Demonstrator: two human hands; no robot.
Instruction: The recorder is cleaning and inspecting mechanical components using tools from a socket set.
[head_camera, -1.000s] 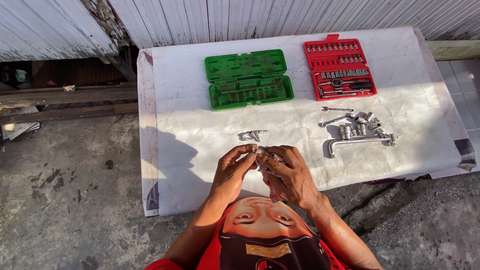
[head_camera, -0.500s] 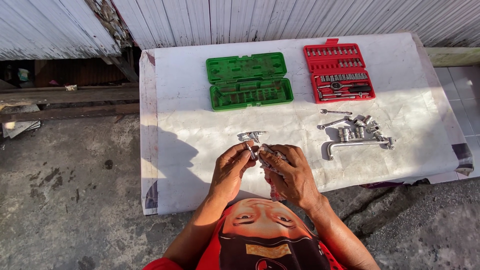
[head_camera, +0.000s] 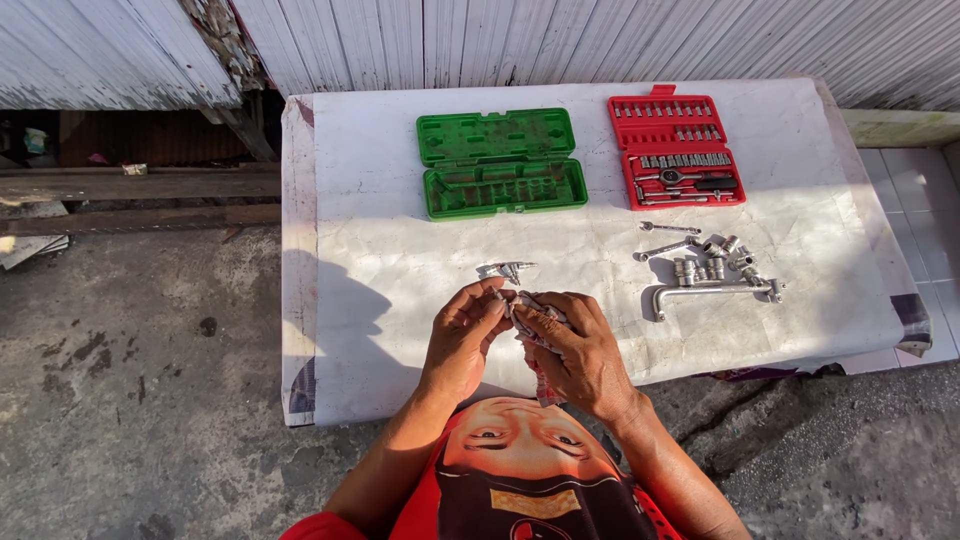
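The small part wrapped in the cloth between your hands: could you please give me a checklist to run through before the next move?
1. Both hands on the cloth: ok; left hand and right hand meet around it.
2. Part inside the cloth identified: cannot tell; fingers hide it.
3. Small metal piece lying apart on the white sheet: ok.
4. Green case open: ok.
5. Red socket set case open, sockets in rows: ok.
6. Loose sockets and bent handle away from the sheet's edge: ok.
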